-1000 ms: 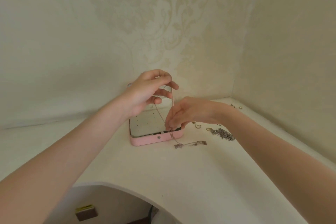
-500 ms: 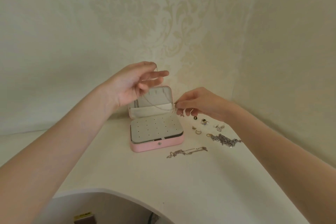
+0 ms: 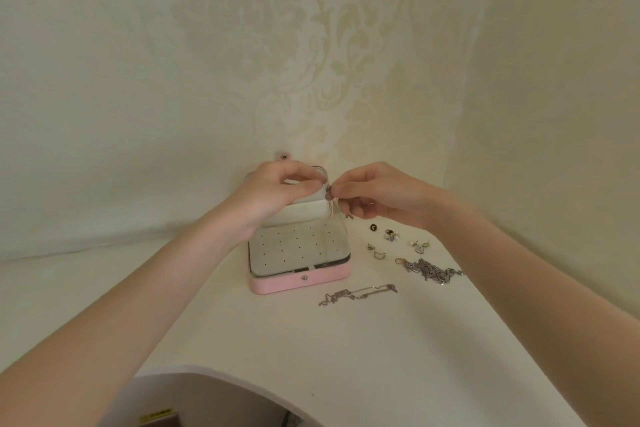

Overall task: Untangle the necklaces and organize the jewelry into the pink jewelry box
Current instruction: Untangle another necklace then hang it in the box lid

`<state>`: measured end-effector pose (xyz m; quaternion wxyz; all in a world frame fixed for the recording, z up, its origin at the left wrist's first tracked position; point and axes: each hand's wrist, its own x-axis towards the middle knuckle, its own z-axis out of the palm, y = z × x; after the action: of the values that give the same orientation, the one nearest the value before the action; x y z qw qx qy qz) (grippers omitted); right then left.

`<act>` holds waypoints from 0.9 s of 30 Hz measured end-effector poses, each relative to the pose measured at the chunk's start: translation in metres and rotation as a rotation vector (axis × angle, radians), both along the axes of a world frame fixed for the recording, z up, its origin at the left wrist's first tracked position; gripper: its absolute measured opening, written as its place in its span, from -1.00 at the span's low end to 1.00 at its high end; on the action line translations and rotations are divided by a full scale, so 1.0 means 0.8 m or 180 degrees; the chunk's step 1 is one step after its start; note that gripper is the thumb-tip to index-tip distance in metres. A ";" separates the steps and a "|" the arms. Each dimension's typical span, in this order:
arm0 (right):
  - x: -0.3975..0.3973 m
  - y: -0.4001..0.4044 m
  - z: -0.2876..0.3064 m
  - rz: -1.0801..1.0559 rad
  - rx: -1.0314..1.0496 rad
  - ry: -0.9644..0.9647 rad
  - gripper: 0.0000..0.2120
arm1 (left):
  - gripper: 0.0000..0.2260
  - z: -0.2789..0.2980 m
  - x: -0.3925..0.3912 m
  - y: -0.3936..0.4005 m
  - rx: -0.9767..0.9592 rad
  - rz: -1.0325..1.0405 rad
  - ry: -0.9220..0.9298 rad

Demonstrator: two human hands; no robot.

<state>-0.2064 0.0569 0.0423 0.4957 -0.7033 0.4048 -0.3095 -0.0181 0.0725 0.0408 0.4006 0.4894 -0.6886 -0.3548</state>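
Above the open pink jewelry box (image 3: pixel 298 282), both hands have met, left hand (image 3: pixel 277 191) and right hand (image 3: pixel 377 192) fingers pinching the thin necklace (image 3: pixel 330 199), ready for hanging inside.

One pink box (image 3: pixel 299 282), open. Two hands (image 3: pixel 277 189) over it. Two chains (image 3: pixel 358 293) lie on the table, plus one held. About six small pieces (image 3: pixel 391 236) sit beside them.

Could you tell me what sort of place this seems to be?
Probably a room at home, perhaps a bedroom corner: damask-patterned wallpaper on both walls, a white table with a curved edge, and an open pink jewelry box beside loose jewelry.
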 end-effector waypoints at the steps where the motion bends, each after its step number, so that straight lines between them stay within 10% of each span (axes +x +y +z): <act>1: 0.000 -0.001 -0.001 0.0032 0.0013 0.0000 -0.89 | -0.91 0.000 -0.002 0.000 -0.0037 -0.0067 0.0057; 27: -0.013 -0.031 -0.010 -0.0130 -0.0049 0.0041 -0.91 | -0.86 -0.008 -0.007 -0.025 0.0723 -0.0160 0.0097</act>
<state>-0.2172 0.0324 0.0343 0.4812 -0.7007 0.4198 -0.3181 -0.0240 0.0525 0.0343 0.3439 0.5088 -0.6498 -0.4479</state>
